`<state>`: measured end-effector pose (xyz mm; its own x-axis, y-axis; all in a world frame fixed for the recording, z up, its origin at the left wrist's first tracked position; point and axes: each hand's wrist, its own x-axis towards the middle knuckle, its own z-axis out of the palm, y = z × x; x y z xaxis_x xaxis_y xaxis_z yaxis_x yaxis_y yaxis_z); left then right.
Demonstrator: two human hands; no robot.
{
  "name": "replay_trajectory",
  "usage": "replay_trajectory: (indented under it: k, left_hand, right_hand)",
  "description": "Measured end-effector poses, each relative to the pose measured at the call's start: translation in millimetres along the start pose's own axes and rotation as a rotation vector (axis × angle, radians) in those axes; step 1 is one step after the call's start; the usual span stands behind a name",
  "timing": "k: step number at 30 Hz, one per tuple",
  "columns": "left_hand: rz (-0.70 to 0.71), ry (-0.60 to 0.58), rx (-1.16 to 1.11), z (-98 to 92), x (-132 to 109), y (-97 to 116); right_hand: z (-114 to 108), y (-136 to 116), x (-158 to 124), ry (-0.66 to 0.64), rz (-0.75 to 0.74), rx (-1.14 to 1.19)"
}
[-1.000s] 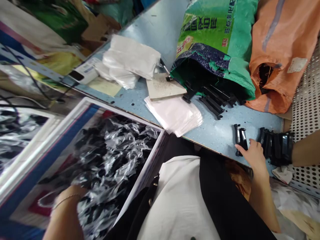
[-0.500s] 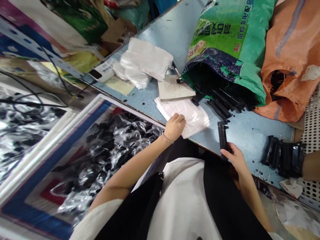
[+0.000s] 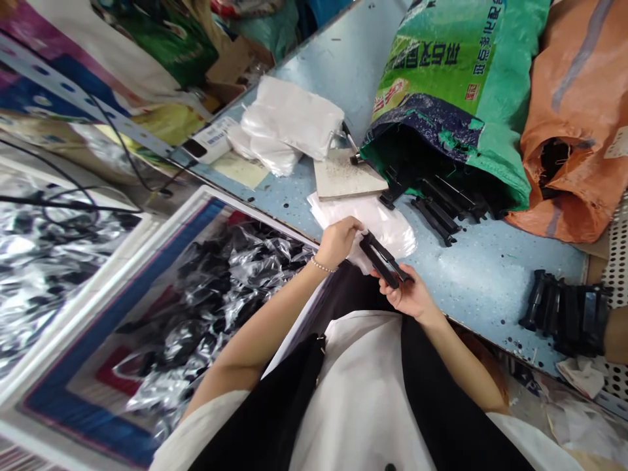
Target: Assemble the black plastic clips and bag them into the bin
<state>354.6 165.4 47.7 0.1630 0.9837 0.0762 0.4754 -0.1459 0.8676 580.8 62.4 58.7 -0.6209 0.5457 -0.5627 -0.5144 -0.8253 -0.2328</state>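
My right hand [image 3: 408,296] grips the lower end of a long, narrow black plastic part [image 3: 380,258], tilted over the table's front edge. My left hand [image 3: 339,242] is closed in a pinch at the part's upper end, on the edge of a thin clear plastic bag [image 3: 360,260]. How far the part sits inside that bag I cannot tell. Just behind my hands lies a stack of flat plastic bags [image 3: 387,219], with a whitish slab [image 3: 346,175] resting on its back edge.
A green sack [image 3: 441,85] spills black parts [image 3: 434,219] onto the blue table [image 3: 471,268]. Beside it lies an orange sack [image 3: 569,131]. Several parts [image 3: 564,311] lie at right, near another person's arm [image 3: 617,335]. A box [image 3: 210,203] of bagged parts stands left; more bags [image 3: 292,121] lie behind.
My right hand has brought the black part leftward to my left hand. My left hand has lifted a bag's edge off the stack and now meets the part's end.
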Motion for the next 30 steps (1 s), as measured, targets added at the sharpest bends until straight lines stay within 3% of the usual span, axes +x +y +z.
replay_trajectory:
  k: [4, 6, 8, 11, 15, 18, 22, 24, 27, 30]
  left_hand:
    - [0.513, -0.044, 0.363, 2.6, -37.2, 18.3]
    - [0.691, -0.108, 0.368, 8.8, -60.6, 31.3]
    - [0.782, -0.130, 0.304, 14.1, -79.4, 40.4]
    - [0.766, -0.092, 0.181, 15.3, -91.4, 40.3]
    - [0.681, 0.016, 0.071, 13.1, -92.6, 31.6]
    - [0.758, -0.035, 0.033, 17.4, -100.5, 38.3]
    - [0.787, -0.191, 0.064, 23.1, -115.5, 56.5]
    - [0.724, -0.188, 0.108, 23.3, -120.0, 60.9]
    - [0.667, -0.077, 0.139, 21.4, -123.5, 58.9]
    - [0.601, 0.154, 0.165, 19.1, -122.7, 52.2]
  right_hand:
    - [-4.4, -0.1, 15.2, -0.050, -0.017, 0.130]
    - [-4.0, 3.3, 14.1, -0.044, -0.091, 0.128]
    - [-2.0, 9.0, 8.1, 0.009, -0.184, 0.081]
    - [2.7, 18.8, -5.8, 0.042, -0.212, 0.007]
    - [9.2, 28.8, -15.7, -0.045, -0.155, 0.044]
    - [14.1, 32.9, -14.0, 0.065, -0.296, -0.031]
    - [24.2, 34.5, -19.6, 0.353, -0.570, -0.556]
    - [30.5, 35.3, -25.0, 0.366, -0.620, -0.830]
    - [38.5, 37.8, -26.3, 0.291, -0.588, -0.885]
    - [43.2, 39.4, -19.6, 0.279, -0.600, -0.835]
